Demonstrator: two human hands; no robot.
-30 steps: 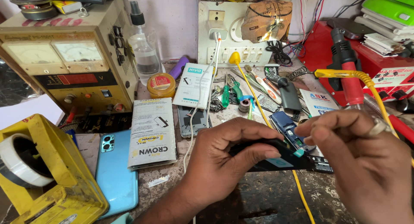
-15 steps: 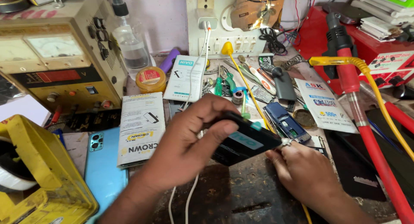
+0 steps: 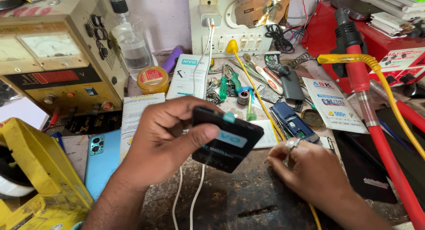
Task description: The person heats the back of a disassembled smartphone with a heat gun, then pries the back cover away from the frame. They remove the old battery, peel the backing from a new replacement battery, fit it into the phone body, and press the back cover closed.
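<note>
Left hand closed around a black phone battery — thumb across its face, fingers behind, the pack lifted and tilted above the middle of the workbench. Right hand low on the bench near the front edge, fingers curled and pinched together at the tips, a ring showing; cannot tell what, if anything, sits between them.

At the far left edge, a yellow tape dispenser. Behind it, along the back-left, a beige power supply with a dial and a red display. Just beside the left wrist, a light-blue phone lying face down. Further back, a clear spray bottle and a small round tin. White cables running from the wall sockets at the back down under the battery. Past the middle, a scatter of small tools and a dark blue keypad phone, opened up. Toward the right edge, a white packet — then a red hose running down to the front-right corner, a yellow cable crossing it.
</note>
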